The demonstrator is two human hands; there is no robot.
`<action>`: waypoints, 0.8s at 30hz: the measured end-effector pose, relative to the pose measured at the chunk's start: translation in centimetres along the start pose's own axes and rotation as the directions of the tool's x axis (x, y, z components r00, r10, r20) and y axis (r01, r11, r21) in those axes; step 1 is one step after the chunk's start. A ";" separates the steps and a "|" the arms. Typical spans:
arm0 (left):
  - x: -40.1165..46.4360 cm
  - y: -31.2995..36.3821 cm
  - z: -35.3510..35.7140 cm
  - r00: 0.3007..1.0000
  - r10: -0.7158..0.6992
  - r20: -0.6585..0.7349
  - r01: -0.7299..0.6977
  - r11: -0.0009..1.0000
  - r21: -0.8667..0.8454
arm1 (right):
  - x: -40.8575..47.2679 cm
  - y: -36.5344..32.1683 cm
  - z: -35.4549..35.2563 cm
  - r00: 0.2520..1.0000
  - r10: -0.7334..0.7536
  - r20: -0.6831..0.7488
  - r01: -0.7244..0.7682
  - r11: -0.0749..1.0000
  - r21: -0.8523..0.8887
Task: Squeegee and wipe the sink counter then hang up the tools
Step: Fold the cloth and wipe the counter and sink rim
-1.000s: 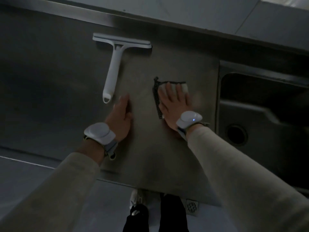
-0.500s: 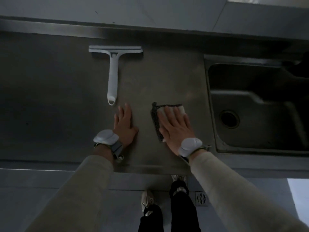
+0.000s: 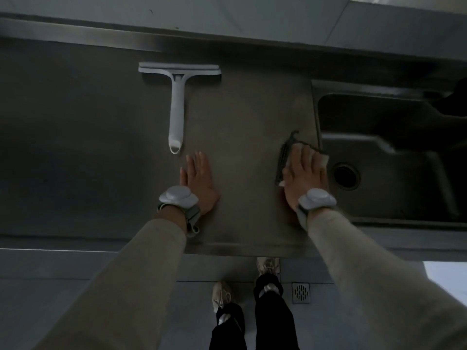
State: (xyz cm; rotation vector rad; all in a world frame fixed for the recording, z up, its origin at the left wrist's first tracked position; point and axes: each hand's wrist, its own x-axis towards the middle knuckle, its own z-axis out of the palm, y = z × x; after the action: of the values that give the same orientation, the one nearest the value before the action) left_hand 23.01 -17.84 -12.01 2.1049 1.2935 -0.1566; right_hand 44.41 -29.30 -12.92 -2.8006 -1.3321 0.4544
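Right hand [image 3: 304,176] flat, fingers spread, palm pressing down on the cloth [image 3: 285,155], not curled round it; cloth is pinned under the palm at the right edge of the counter [image 3: 247,117], one pale corner sticking over the lip toward the sink [image 3: 394,178]. Dark edge of the cloth shows left of the fingers. Left hand [image 3: 198,178] also flat and open, palm down on bare counter, holding nothing, fingers together pointing away from the body. Squeegee [image 3: 178,102] lies on the counter well behind the left hand, blade across the far side near the back ledge, handle pointing toward the person; handle tip just beyond the left fingertips, not touching. Both hands well apart from each other. Each wrist wears a grey round band device [image 3: 177,194], beige sleeves [image 3: 141,271] on both arms. Sink basin right of the counter, drain hole [image 3: 345,175] just right of the right hand. Below the counter edge: dark trousers, two shoes [image 3: 221,295] on the floor, small floor drain [image 3: 301,292] beside the right foot. Lighting dim, cloth texture hard to make out
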 end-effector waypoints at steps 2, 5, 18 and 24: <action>-0.1 0.0 -0.1 1.000 0.001 0.020 -0.001 0.999 -0.033 | -2.7 -1.6 0.7 1.000 -0.005 0.014 0.004 1.000 0.028; 0.3 -0.1 0.0 1.000 -0.015 0.025 0.017 0.997 -0.079 | -6.6 -4.1 2.4 0.999 -0.038 0.000 0.038 0.999 0.030; -0.7 1.3 -2.1 0.996 -0.051 0.073 0.070 0.956 -0.284 | -13.3 -9.3 3.5 0.987 -0.161 -0.015 0.161 0.971 0.176; -1.8 2.5 -4.6 0.996 -0.079 0.038 0.088 0.866 -0.492 | -13.1 -10.4 4.7 0.990 -0.137 -0.044 0.141 0.985 0.101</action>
State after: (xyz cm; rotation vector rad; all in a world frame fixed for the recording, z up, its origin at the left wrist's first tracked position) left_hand 23.18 -17.26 -6.53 1.6076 1.2559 0.1135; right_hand 27.45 -33.11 -12.76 -2.5988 -1.4403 0.4506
